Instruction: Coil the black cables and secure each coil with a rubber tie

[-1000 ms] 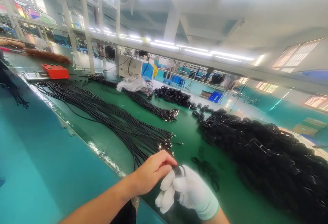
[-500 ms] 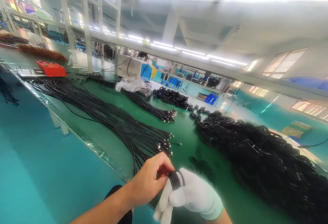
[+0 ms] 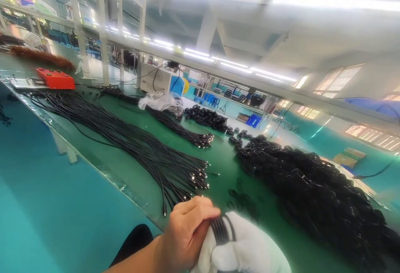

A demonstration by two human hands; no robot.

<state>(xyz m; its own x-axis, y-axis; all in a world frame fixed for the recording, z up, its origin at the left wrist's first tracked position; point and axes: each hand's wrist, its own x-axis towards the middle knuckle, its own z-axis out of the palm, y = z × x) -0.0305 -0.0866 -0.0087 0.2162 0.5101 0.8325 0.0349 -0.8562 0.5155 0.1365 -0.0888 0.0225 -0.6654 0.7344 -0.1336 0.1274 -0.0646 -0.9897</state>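
My right hand point(image 3: 250, 244), in a white glove, grips a small coil of black cable point(image 3: 220, 230), with the thumb laid across its turns. A separate dark loop curves over the glove beside the coil. My bare left hand point(image 3: 190, 227) is closed against the coil's near-left side, fingers pressed together at its upper end; what lies under those fingers is hidden. Just beyond my hands, a long bundle of straight black cables point(image 3: 125, 135) lies on the green tabletop, metal plug ends toward me. Some thin black rings point(image 3: 243, 200) rest to the right.
A large heap of coiled black cables point(image 3: 300, 185) covers the right side. Behind lie a second cable bundle point(image 3: 178, 127) and a clear plastic bag point(image 3: 162, 101). A red device point(image 3: 56, 78) stands at the far left. The table edge point(image 3: 103, 171) runs diagonally along the left.
Both hands have come slightly lower and nearer. My left hand has turned, its fingers now folded over the coil's upper end. The view has shifted a little.
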